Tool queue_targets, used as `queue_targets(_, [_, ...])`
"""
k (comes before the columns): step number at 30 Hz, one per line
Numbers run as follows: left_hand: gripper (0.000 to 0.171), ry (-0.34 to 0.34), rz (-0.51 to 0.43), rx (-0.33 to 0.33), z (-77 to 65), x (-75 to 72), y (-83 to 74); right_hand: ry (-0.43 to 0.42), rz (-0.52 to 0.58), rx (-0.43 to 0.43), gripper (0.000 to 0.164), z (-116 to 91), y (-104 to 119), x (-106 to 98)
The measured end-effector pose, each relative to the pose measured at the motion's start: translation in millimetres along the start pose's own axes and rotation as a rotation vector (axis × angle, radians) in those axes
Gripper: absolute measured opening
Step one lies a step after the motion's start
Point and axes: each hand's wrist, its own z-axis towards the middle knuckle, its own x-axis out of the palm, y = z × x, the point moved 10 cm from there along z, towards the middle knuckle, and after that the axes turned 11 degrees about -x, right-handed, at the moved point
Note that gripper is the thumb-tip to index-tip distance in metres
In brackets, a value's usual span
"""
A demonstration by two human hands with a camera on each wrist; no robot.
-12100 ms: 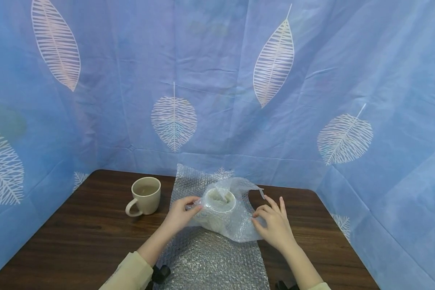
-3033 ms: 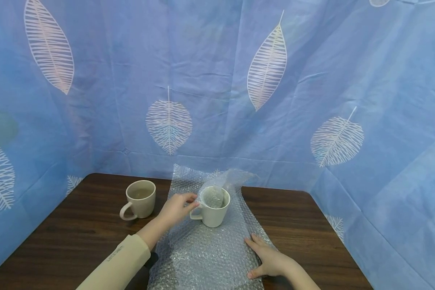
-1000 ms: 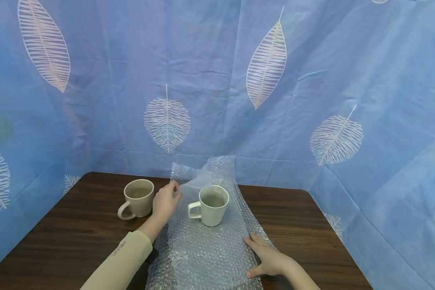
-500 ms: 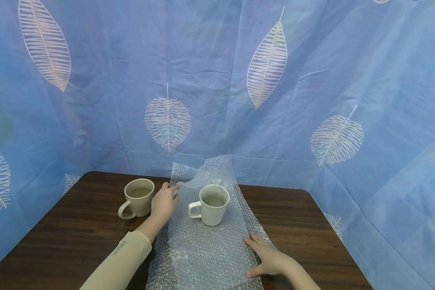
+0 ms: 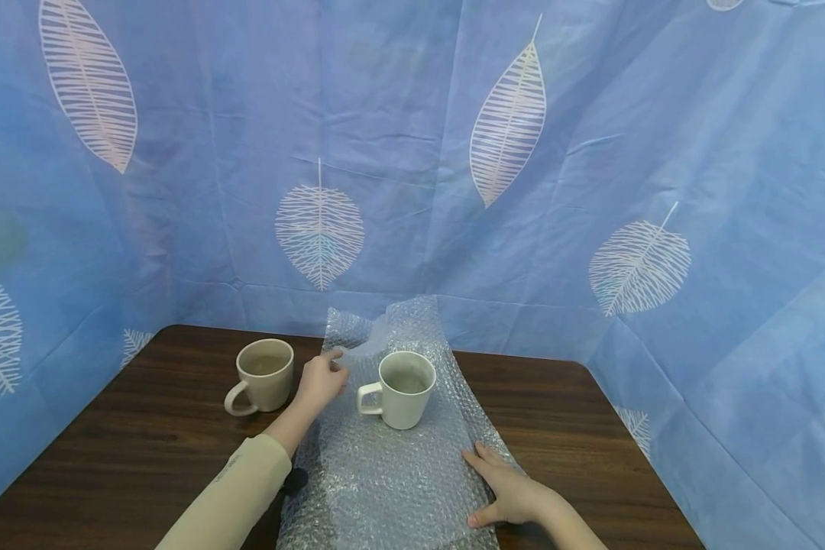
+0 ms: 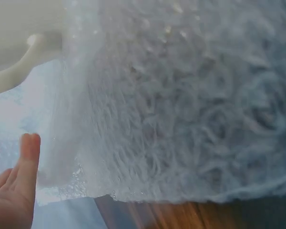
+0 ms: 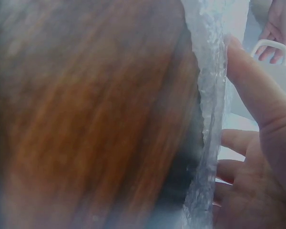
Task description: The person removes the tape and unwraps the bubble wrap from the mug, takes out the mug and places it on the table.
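A pale cream mug [image 5: 406,393] stands upright on a long sheet of bubble wrap [image 5: 399,473], its handle pointing left. My left hand [image 5: 321,380] is over the wrap's left edge, between this mug and a beige mug [image 5: 266,376] on the bare table. In the left wrist view the left fingers [image 6: 27,167] are fairly straight beside the wrap, with nothing gripped. My right hand [image 5: 509,489] rests spread on the wrap's right edge. Its thumb [image 7: 257,86] and fingers lie at that edge in the right wrist view.
The dark wooden table [image 5: 571,435] extends on both sides of the wrap. A blue cloth backdrop [image 5: 399,229] with leaf prints hangs close behind and to the sides. The wrap's far end stands up against it, with a thin folded flap [image 5: 378,336].
Earlier, film covered the cream mug; the left hand drew it back and off, uncovering the mug. Since half a second ago the left fingers have let go of the flap's corner. The right hand stays put.
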Motion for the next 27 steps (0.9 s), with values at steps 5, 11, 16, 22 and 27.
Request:
queue_targets(5, [0.046, 0.011, -0.035, 0.018, 1.3, 5.2, -1.7, -0.008, 0.000, -0.005, 0.102, 0, 1, 0])
queue_targets(11, [0.045, 0.016, -0.017, 0.019, 4.0, 10.8, 3.7, -0.010, -0.004, -0.011, 0.102, 0, 1, 0])
queue_targets(16, [0.052, 0.042, 0.052, 0.052, 5.6, 14.1, 6.5, -0.007, 0.001, -0.010, 0.101, 0, 0, 0])
queue_targets(22, [0.060, 0.071, 0.174, 0.094, 8.4, 18.0, 13.8, 0.001, 0.002, -0.001, 0.101, 0, -1, 1])
queue_targets(27, [0.066, 0.080, 0.237, 0.113, 9.9, 21.3, 17.8, -0.001, 0.005, -0.002, 0.101, 0, -1, 1])
